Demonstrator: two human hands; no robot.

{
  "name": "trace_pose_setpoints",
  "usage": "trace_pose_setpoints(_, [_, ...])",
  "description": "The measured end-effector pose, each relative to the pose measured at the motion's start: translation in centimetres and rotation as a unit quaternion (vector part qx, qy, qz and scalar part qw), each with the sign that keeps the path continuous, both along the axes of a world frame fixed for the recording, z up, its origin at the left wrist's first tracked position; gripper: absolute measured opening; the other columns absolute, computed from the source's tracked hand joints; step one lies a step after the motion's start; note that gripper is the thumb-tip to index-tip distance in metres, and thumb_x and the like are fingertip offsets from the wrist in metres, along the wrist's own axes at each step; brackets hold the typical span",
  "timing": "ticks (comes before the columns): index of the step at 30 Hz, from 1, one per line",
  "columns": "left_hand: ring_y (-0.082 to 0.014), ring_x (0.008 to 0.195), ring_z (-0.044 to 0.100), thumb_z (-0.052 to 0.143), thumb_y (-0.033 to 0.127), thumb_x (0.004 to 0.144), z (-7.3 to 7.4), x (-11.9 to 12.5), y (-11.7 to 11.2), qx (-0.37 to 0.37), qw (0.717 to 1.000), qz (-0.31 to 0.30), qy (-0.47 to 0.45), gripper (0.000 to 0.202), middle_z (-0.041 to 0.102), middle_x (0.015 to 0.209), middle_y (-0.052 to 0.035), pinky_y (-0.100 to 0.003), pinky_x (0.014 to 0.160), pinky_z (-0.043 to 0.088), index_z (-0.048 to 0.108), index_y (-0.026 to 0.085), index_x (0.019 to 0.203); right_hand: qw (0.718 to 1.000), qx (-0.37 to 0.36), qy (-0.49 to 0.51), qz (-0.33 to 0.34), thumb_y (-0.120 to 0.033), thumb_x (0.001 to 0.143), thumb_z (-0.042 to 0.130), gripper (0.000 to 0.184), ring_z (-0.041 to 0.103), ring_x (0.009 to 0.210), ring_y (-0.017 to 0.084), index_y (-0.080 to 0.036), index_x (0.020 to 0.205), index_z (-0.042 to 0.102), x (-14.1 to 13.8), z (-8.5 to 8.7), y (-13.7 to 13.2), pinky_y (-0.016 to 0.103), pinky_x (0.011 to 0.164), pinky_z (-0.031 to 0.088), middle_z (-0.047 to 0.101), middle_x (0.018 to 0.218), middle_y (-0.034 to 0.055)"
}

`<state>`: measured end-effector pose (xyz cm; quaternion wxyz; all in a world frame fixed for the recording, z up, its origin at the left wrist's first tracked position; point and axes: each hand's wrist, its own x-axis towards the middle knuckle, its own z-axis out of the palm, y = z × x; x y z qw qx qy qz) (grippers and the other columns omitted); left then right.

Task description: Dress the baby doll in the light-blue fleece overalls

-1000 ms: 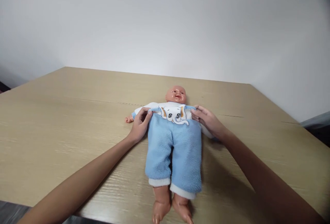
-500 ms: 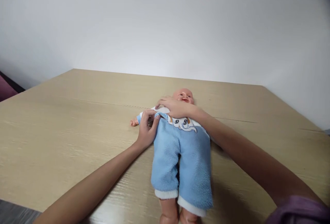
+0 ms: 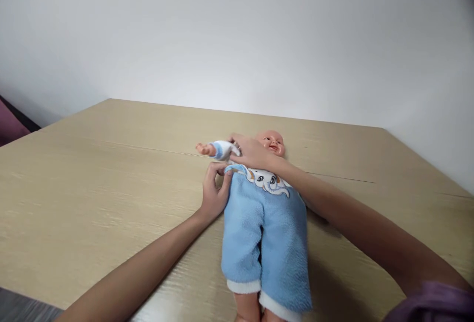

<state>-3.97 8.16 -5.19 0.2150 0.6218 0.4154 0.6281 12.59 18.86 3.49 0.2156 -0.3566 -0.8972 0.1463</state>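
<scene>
A baby doll (image 3: pixel 273 143) lies on its back on the table, head away from me. Blue fleece overalls (image 3: pixel 266 228) with white cuffs and an animal face on the bib cover its body and upper legs. My left hand (image 3: pixel 217 188) pinches the edge of the overalls at the doll's side, near the bib. Reaching across the chest, my right hand (image 3: pixel 254 151) is closed around the upper part of the white sleeve (image 3: pixel 224 149). The doll's arm on that side sticks out to the left, raised. My right forearm hides its other arm.
The wooden table (image 3: pixel 92 179) has thin seams running across it. A white partition (image 3: pixel 237 45) rises behind its far edge. Something purple and black (image 3: pixel 15 122) stands beyond the left edge.
My right hand has taken hold of the doll's sleeve, and that arm has swung up, away from me. My left hand stays at the overalls' edge. The view has shifted slightly.
</scene>
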Motion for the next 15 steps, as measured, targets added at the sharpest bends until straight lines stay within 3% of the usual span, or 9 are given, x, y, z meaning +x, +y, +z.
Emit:
trace_pose_setpoints(5, [-0.0269,0.123,0.057,0.06,0.031,0.107,-0.4,-0.1,-0.4,0.121,0.989,0.064,0.062,0.01,0.056,0.125,-0.0115,-0.046,0.11,0.049,0.065,0.024,0.113,0.98,-0.1,0.172,0.028,-0.017,0.081,0.061,0.03,0.066,0.09,0.02,-0.021,0.111,0.06,2.4,0.2,-1.2,0.031,0.078,0.051,0.068,0.1,0.0031])
trace_pose_setpoints(9, [-0.0282,0.137,0.053,0.052,0.028,0.11,-1.1,0.0,-0.6,0.187,0.981,0.003,0.051,0.015,0.05,0.14,-0.0127,-0.055,0.119,0.044,0.058,0.028,0.124,0.989,-0.032,0.145,0.011,-0.015,0.078,0.066,0.025,0.068,0.099,0.024,-0.02,0.103,0.065,2.6,-0.3,-1.9,0.035,0.086,0.051,0.069,0.105,0.0068])
trace_pose_setpoints(12, [-0.0234,0.121,0.061,0.042,0.033,0.114,-1.4,0.2,-0.5,0.157,0.986,-0.048,-0.012,0.012,0.06,0.125,-0.0091,-0.048,0.108,0.05,0.05,0.029,0.122,0.994,-0.002,0.108,0.007,-0.013,0.079,0.066,0.021,0.068,0.097,0.024,-0.019,0.099,0.069,2.4,-0.5,-2.0,0.035,0.088,0.05,0.07,0.104,0.0074])
trace_pose_setpoints(15, [-0.02,0.108,0.061,0.046,0.046,0.114,-1.2,0.4,-0.2,0.048,0.994,-0.015,-0.096,0.02,0.06,0.115,-0.0057,-0.037,0.1,0.051,0.05,0.027,0.117,0.991,-0.039,0.126,-0.003,-0.014,0.083,0.066,0.019,0.071,0.095,0.023,-0.019,0.099,0.072,2.5,-0.4,-2.5,0.035,0.087,0.053,0.072,0.106,0.008])
